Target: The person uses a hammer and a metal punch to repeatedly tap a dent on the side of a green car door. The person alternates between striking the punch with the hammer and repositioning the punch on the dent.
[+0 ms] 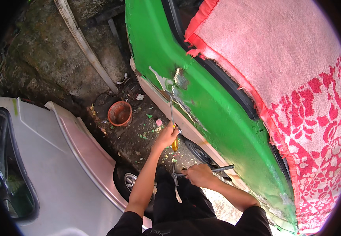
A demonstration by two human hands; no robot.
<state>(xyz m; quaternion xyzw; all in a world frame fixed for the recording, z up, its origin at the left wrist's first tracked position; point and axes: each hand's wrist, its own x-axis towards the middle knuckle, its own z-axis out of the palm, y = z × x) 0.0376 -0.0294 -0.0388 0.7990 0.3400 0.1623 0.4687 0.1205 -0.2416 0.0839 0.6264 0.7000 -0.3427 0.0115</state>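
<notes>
My left hand (166, 136) is wrapped round the yellow handle of a screwdriver (175, 144). Its thin shaft points up, and the tip reaches the damaged lower edge of the green car body (206, 86). Around that spot the paint is chipped, with a bare, rough patch (181, 78) just above. Lower down, my right hand (200, 175) grips the metal handle of a hammer (175, 174). Its head, long and narrow, is on the left, over my legs; the handle's end sticks out to the right. The hammer is apart from the screwdriver.
A pink and red patterned towel (273, 51) covers the green car's top. Another car, pale grey (56, 157), stands close on the left. Between them an orange-brown pot (120, 113) and scattered paint flakes lie on the ground. A long wooden strip (86, 45) leans farther back.
</notes>
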